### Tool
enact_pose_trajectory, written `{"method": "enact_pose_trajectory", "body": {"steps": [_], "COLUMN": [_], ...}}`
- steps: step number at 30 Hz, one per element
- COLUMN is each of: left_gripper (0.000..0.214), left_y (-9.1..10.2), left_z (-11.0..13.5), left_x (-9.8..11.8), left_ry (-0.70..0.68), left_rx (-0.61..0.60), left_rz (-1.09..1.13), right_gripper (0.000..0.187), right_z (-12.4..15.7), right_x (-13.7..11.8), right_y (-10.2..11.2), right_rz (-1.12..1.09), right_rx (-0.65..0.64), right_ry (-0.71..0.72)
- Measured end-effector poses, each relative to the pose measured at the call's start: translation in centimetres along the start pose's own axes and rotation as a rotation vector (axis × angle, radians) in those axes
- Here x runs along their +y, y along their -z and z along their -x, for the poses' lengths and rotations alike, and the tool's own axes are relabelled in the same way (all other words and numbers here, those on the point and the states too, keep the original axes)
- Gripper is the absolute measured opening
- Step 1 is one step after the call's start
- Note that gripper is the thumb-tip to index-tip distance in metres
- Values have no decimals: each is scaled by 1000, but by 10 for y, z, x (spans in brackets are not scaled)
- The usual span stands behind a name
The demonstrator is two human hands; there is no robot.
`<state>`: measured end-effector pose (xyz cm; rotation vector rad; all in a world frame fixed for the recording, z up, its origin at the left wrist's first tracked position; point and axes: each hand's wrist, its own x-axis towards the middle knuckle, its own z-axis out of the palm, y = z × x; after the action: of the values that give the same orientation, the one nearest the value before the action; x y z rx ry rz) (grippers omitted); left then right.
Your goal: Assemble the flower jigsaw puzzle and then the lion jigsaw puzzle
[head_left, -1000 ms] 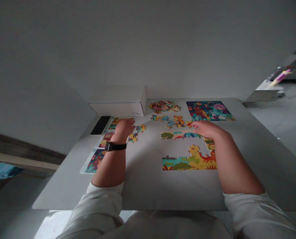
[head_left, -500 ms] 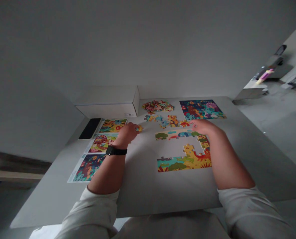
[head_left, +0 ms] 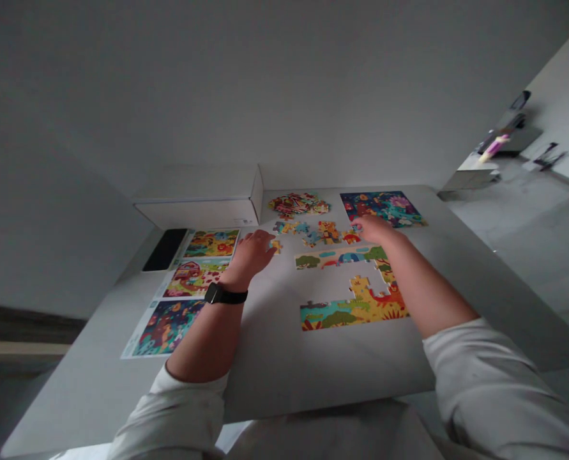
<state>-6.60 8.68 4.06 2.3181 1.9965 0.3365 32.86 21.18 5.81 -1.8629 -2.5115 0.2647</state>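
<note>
My left hand (head_left: 254, 254), with a black watch on the wrist, is over the left middle of the table. Its thumb and forefinger are apart, and a small yellow puzzle piece (head_left: 277, 246) lies at their tips. Past the top edge of a partly assembled animal puzzle (head_left: 346, 317), my right hand (head_left: 374, 228) has its fingers pinched on a small puzzle piece (head_left: 357, 227), mostly hidden by the fingertips. Just below those fingers is a piece with a red arch (head_left: 351, 237). Loose animal pieces (head_left: 329, 232) lie between the hands. The assembled puzzle has a gap in its middle and left side.
A heap of puzzle pieces (head_left: 299, 203) lies at the back, beside a white box (head_left: 198, 211). A dark finished puzzle (head_left: 384, 207) is at the back right. Three picture sheets (head_left: 195, 279) and a black phone (head_left: 165, 249) lie on the left.
My right hand has moved left and away from me, off the assembled puzzle's top edge. My left hand has shifted slightly right, its fingers loosened from the yellow piece. The view has turned slightly.
</note>
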Motion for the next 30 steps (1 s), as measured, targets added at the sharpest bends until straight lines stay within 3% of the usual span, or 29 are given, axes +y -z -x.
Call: {"method": "enact_pose_trajectory", "body": {"steps": [6, 11, 16, 21, 25, 30], "left_gripper": [44, 58, 56, 63, 59, 55], "left_y": [-2, -8, -6, -7, -7, -4], "left_z": [-1, 1, 2, 3, 1, -2], "left_x": [-5, -10, -11, -14, -21, -29], "left_ry": [9, 37, 61, 104, 129, 166], "left_rx": [4, -53, -91, -102, -84, -22], "left_rz": [38, 34, 18, -33, 2, 81], "right_gripper": [42, 36, 37, 40, 35, 42], "right_z": [-17, -20, -23, -30, -37, -41], "right_x": [-17, -46, -74, -93, -89, -66], "right_y": [-1, -13, -22, -29, -28, -21], "right_rz": [-8, -30, -18, 46, -3, 36], "right_rx": [-11, -13, 47, 2, 10, 47], "right_ry": [58, 167, 292, 298, 298, 95]}}
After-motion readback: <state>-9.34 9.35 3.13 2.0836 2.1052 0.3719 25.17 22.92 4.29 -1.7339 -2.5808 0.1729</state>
